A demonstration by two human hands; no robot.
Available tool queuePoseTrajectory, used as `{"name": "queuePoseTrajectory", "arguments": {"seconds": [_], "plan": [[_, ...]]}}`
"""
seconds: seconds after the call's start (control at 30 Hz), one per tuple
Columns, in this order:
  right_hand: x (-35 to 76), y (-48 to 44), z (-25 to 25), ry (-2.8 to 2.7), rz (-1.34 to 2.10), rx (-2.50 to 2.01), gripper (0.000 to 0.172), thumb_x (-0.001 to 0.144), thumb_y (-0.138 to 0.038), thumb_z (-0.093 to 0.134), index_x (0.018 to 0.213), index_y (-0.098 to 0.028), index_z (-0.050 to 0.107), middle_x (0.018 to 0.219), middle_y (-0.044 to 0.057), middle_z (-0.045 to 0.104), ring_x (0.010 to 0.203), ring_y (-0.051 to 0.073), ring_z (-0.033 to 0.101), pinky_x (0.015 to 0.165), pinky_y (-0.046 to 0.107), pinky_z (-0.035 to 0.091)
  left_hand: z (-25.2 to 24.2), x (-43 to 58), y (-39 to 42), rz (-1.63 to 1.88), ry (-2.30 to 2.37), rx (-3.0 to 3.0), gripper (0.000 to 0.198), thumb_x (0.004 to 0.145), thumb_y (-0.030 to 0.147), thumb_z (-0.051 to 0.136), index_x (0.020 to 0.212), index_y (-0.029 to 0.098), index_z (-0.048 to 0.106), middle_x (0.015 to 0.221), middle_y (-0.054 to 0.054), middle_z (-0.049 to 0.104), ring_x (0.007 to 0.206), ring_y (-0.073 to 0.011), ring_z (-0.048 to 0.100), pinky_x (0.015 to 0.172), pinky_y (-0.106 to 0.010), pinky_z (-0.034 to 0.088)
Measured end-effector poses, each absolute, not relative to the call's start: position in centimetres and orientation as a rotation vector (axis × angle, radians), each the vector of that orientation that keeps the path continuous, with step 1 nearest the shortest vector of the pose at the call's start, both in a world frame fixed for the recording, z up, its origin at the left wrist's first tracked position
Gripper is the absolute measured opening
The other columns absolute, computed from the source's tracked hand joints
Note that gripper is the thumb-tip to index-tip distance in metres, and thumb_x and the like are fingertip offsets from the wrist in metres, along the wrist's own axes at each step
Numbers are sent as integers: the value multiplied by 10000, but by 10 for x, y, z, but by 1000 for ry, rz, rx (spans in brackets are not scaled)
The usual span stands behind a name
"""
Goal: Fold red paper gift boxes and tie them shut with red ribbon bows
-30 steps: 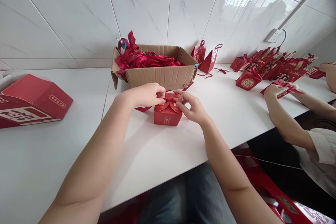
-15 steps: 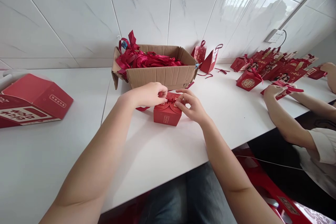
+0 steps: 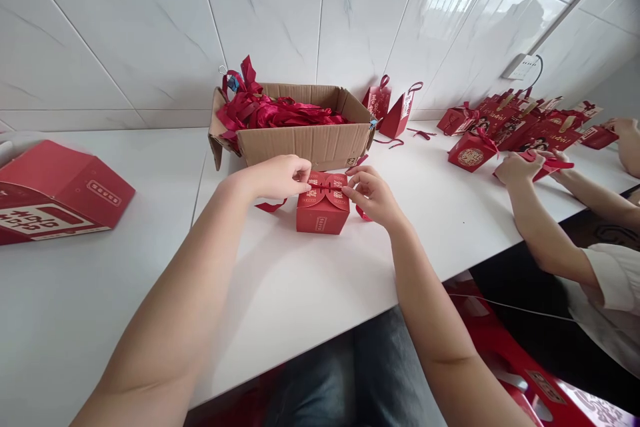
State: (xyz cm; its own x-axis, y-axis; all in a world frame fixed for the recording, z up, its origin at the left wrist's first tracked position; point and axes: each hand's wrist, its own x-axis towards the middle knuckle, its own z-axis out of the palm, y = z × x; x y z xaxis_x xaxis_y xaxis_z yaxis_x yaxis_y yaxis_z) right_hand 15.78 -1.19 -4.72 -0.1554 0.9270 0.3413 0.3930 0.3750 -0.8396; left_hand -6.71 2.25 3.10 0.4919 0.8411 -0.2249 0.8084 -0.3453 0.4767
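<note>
A small red gift box [image 3: 323, 221] with gold lettering stands upright on the table, its two rounded top flaps meeting in the middle. A dark red ribbon [image 3: 328, 189] runs across the top through the flaps. At the box's left upper edge, my left hand [image 3: 289, 177] is closed, thumb and fingers pinching the ribbon. My right hand [image 3: 371, 195] pinches the ribbon at the right upper edge, with its fingers curled. Loose ribbon tails lie on both sides of the box; the fingertips partly hide where the ribbon is gripped.
Behind the box is an open cardboard carton [image 3: 305, 147] full of red ribbons [image 3: 285, 111]. A larger red box [image 3: 65, 180] lies at the left. Two triangular boxes [image 3: 397, 115] stand by the wall. Rightward, a co-worker's hands [image 3: 520, 167] handle another red box beside many finished-looking ones.
My hands have moved slightly apart to the two sides of the box top, drawing the ribbon straight across. More of the flaps and their lettering shows. The box has shifted slightly right.
</note>
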Motion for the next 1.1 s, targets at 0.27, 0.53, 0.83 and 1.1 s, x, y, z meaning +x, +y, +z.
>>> {"name": "queuePoseTrajectory", "arguments": {"seconds": [0.27,0.53,0.83,1.1], "plan": [[166,-12,-41,-1533,1275,-1466,616,832,-727,375,750,-159,599,752,42,628,558,94,496,578,265,411,28,-69,26,71,1392,2233,206,695,383,582,689,223,452,802,-13,548,537,-130,468,462,-266,327],[178,-21,-32,-1546,1473,-922,287,740,-459,726,741,-182,654,644,-9,588,603,111,517,630,274,443,24,-72,28,88,1388,2225,237,704,445,566,700,235,455,759,-13,567,541,-151,484,497,-277,350],[148,3,-17,-1359,1458,-768,251,722,-384,754,894,-204,728,747,-2,680,683,120,616,719,295,522,26,-70,27,53,1415,2245,248,720,469,554,733,234,476,883,-40,623,609,-188,580,493,-290,381],[142,-2,-28,-1306,1383,-752,319,772,-407,712,1042,-238,700,840,-3,711,725,118,645,698,261,531,36,-71,20,57,1396,2257,356,801,577,482,876,239,566,967,-46,649,687,-195,603,558,-288,410]]}}
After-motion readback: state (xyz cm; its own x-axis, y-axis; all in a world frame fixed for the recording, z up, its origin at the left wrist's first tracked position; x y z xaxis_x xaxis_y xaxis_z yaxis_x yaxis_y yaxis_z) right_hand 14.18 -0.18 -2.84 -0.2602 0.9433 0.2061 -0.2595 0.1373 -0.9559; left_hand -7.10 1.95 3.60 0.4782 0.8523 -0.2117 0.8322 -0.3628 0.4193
